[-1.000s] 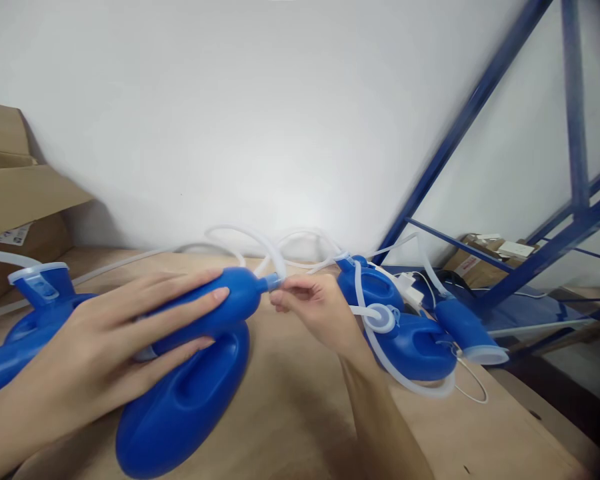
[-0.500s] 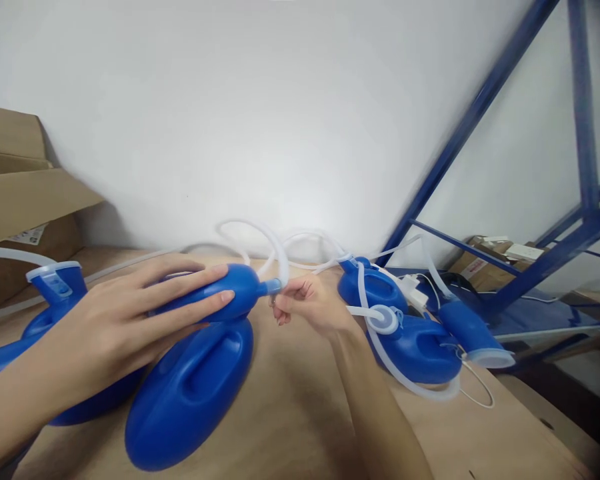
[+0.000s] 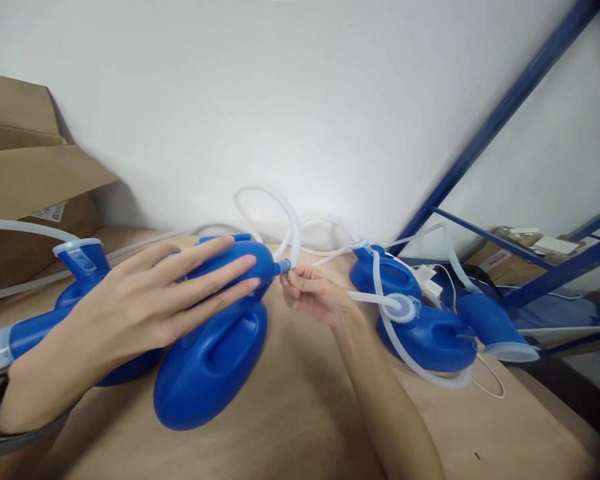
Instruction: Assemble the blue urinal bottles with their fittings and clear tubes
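My left hand (image 3: 150,293) lies over a blue plastic funnel cup (image 3: 264,260), its fingers stretched along the side and its thumb hidden. A narrow spout on the cup points right into the end of a clear hose (image 3: 295,233). At that joint my right hand (image 3: 313,290) pinches the hose end between thumb and fingers. Beneath the cup a blue urinal bottle (image 3: 195,393) with a moulded handle lies on the wooden table (image 3: 280,433). Partly behind my left forearm is another blue bottle with a translucent cap (image 3: 77,247) and hose.
On the right, two more blue bottles (image 3: 433,340) with looped hoses lie near a blue cup (image 3: 490,327) and a white plug adapter (image 3: 429,283). A cardboard box (image 3: 35,180) stands at the left. A blue metal frame (image 3: 505,113) rises at the right by the white wall.
The view has shifted, so the scene sits further right and the bottles slightly higher. My left hand stays on the cup, and my right fingers have closed in on the hose joint.
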Available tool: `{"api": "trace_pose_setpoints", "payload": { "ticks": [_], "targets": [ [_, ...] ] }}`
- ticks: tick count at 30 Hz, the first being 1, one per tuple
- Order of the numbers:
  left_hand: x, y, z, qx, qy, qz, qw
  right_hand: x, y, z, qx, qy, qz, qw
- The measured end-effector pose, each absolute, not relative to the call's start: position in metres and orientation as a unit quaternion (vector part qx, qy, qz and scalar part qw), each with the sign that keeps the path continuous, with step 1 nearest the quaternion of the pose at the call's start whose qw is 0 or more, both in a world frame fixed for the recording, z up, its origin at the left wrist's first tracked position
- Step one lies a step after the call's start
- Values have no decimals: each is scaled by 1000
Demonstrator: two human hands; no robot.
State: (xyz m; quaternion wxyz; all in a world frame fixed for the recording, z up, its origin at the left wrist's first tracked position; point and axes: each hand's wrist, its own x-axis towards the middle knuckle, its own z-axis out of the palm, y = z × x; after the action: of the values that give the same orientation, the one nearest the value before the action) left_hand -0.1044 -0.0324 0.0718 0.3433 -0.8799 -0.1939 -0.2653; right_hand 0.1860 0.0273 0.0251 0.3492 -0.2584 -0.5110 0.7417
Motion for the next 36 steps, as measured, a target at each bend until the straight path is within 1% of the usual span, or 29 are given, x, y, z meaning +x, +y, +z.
{"api": "trace_pose_setpoints", "payload": {
  "ticks": [4,8,12,16,21,26,29,31,34,36],
  "targets": [
    [-98,-30,67,-870,-187,-288,355,200,22,38,-245,-523,745,334],
    [-99,-30,66,-863,-182,-287,373,201,19,39,-242,-538,744,313],
    [-99,-31,67,-855,-189,-308,371,194,15,40,-221,-518,752,343],
    [-99,-28,66,-857,-184,-299,378,196,12,45,-226,-540,724,365],
    [-97,-22,60,-854,-151,-280,412,208,14,49,-256,-570,706,334],
    [-91,-17,59,-846,-102,-275,445,213,19,50,-295,-582,704,281],
    [-88,-14,57,-846,-103,-255,457,215,21,51,-315,-584,696,275],
    [-88,-11,53,-852,-128,-250,442,216,22,52,-330,-591,684,273],
    [-91,-8,47,-870,-165,-259,384,218,22,53,-354,-609,650,285],
    [-93,-7,47,-873,-176,-264,370,221,22,54,-363,-622,622,308]
  ]
}}
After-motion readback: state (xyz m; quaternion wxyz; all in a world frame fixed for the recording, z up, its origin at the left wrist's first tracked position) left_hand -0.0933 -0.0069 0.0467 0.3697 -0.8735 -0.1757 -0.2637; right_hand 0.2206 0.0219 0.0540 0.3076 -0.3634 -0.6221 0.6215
